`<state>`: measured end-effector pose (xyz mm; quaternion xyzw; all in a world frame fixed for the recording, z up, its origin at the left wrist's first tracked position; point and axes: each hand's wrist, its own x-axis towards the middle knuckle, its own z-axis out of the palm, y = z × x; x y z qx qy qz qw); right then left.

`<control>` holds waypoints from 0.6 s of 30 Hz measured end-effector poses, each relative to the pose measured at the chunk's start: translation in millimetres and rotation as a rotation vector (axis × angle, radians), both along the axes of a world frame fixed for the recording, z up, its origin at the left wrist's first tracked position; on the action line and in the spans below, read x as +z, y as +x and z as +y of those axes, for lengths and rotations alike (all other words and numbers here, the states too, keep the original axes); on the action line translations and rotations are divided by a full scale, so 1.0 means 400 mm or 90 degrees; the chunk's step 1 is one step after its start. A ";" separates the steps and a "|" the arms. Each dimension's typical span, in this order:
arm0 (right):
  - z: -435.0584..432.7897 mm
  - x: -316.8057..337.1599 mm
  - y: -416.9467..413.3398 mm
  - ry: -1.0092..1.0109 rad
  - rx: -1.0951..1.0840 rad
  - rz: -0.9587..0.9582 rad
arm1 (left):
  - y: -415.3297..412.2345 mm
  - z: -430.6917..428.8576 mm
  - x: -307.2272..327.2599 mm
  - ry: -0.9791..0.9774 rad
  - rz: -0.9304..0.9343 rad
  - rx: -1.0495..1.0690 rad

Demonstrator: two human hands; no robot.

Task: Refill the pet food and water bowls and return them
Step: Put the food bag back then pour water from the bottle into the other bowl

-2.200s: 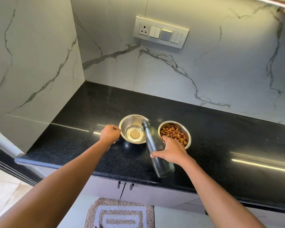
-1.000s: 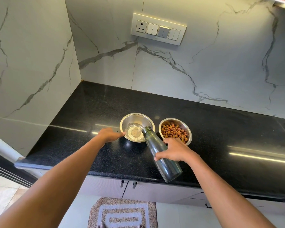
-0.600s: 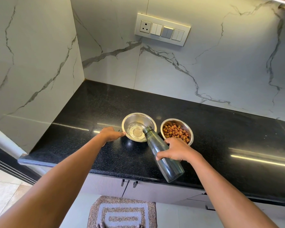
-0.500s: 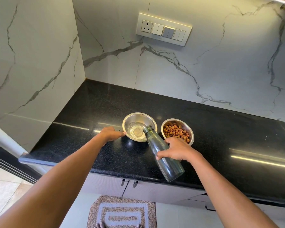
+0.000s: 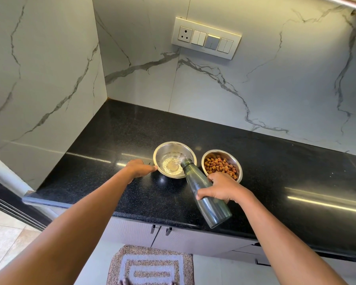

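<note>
R hand (image 5: pixel 222 189) is gripping the tilted bottle (image 5: pixel 215 211), pouring into the water bowl (image 5: pixel 162 150) on the table (image 5: pixel 275 171), L hand (image 5: pixel 139 168) w/ flat fingers steadying its left rim, filled food bowl (image 5: pixel 237 163) just right of it; best tilting slowly, stopping below the rim.

both your arms reach forward, bare. your left hand (image 5: pixel 141 167) lies palm down, fingers straight, tips touching the water bowl (image 5: pixel 169 148) rim. your right hand (image 5: pixel 222 189) curls over the tilted bottle (image 5: pixel 214 210), gripping its middle.
</note>
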<state>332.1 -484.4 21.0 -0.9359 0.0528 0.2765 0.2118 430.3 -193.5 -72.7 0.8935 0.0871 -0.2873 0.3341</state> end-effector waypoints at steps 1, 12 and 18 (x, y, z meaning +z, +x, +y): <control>0.000 0.001 0.000 0.000 -0.002 0.001 | 0.000 0.001 -0.002 0.001 0.001 0.000; 0.008 0.011 -0.011 0.005 -0.003 0.025 | -0.004 -0.001 0.007 0.028 -0.004 -0.025; 0.017 0.016 -0.004 0.007 0.005 0.035 | -0.010 -0.004 0.022 0.053 -0.008 -0.047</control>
